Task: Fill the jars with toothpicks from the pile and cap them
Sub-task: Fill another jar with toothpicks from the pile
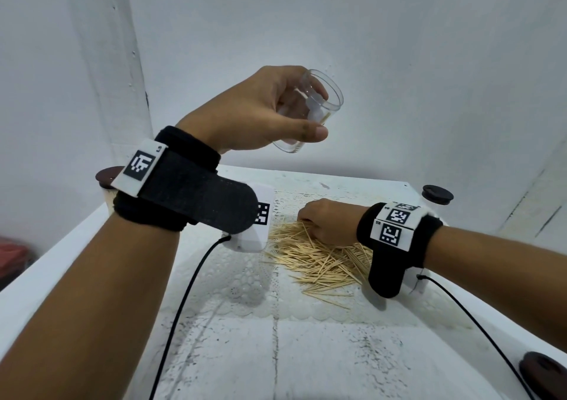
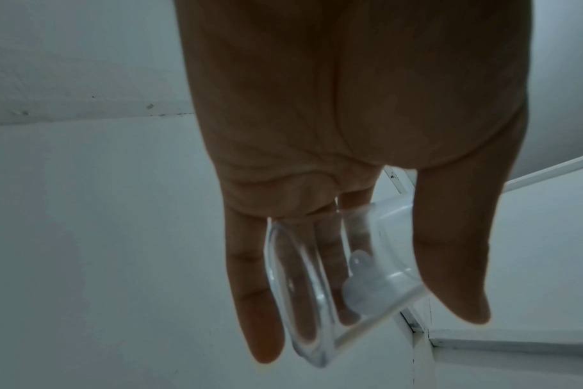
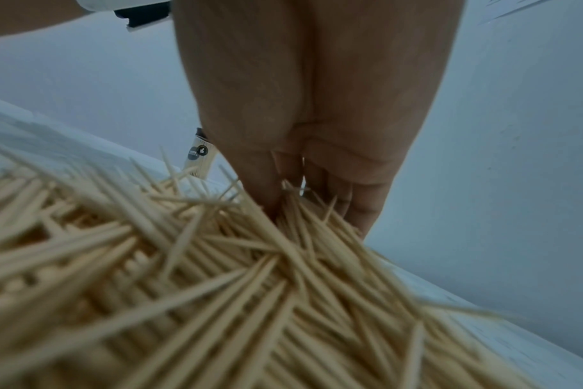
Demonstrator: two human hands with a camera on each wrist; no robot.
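My left hand [image 1: 316, 115] holds a clear empty jar [image 1: 329, 103] up in the air above the back of the table, tilted with its open mouth up and to the right. The left wrist view shows the thumb and fingers [image 2: 260, 302] wrapped round the jar [image 2: 303, 289], with a small white piece [image 2: 360, 284] showing through its wall. My right hand [image 1: 306, 220] is down on the pile of toothpicks [image 1: 319, 261]. In the right wrist view its fingers [image 3: 360, 210] and thumb close on a bunch at the far edge of the pile [image 3: 217, 289].
A white lace mat [image 1: 245, 292] covers the table under the pile. Dark brown lids sit at the back left [image 1: 106, 176], back right [image 1: 437, 194] and front right [image 1: 543, 372]. A labelled jar of toothpicks [image 3: 200, 160] stands behind the pile. White walls close in behind.
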